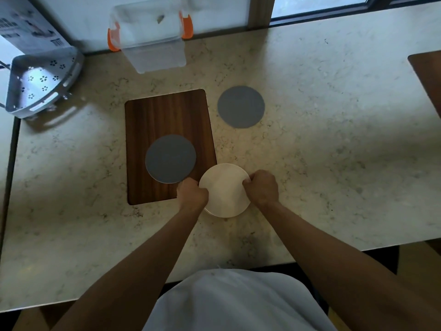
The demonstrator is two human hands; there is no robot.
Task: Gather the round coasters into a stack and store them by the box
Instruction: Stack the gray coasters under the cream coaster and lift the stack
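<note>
A small stack of white round coasters (225,191) lies on the marble counter just right of the wooden board (167,111). My left hand (192,193) grips the stack's left edge and my right hand (261,187) grips its right edge. One grey round coaster (170,158) rests on the board's near half, close to my left hand. A second grey coaster (241,106) lies on the counter right of the board's far corner. The clear plastic box (152,39) with orange clips stands at the counter's far edge.
A white perforated metal rack (40,84) sits at the far left beside a printed cardboard carton (26,25). A brown wooden piece (427,75) pokes in at the right edge. The counter's near edge (262,261) runs just before my body.
</note>
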